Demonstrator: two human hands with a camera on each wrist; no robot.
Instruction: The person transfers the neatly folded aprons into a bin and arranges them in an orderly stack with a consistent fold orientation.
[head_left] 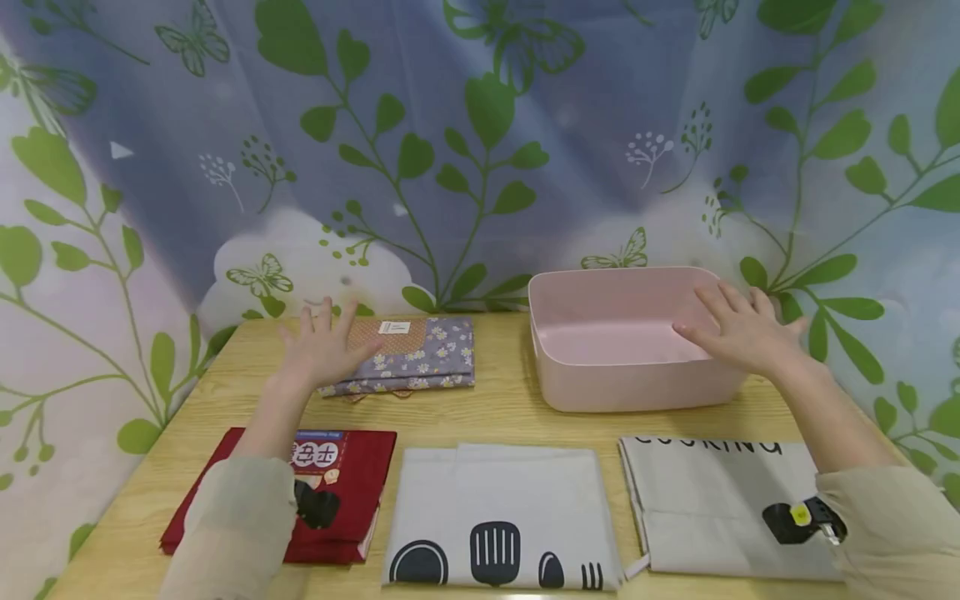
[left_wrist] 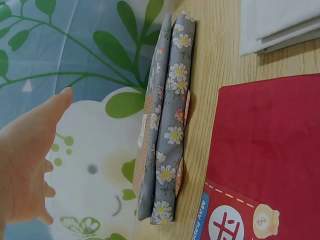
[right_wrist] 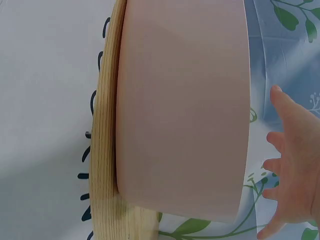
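Note:
My left hand, fingers spread and holding nothing, hovers by the left end of a folded grey floral cloth with daisies and a tan dotted patch. In the left wrist view that floral cloth lies beside the hand, folded in thick layers. My right hand is spread too, over the right side of a pink plastic bin. Nothing shows inside the bin. The right wrist view has the bin's side wall filling the middle, with the fingers apart from it.
Along the front lie a folded red cloth with printed characters, a folded white cloth with black utensil prints, and a folded off-white cloth lettered "COOKING". A leaf-patterned curtain hangs behind the wooden table.

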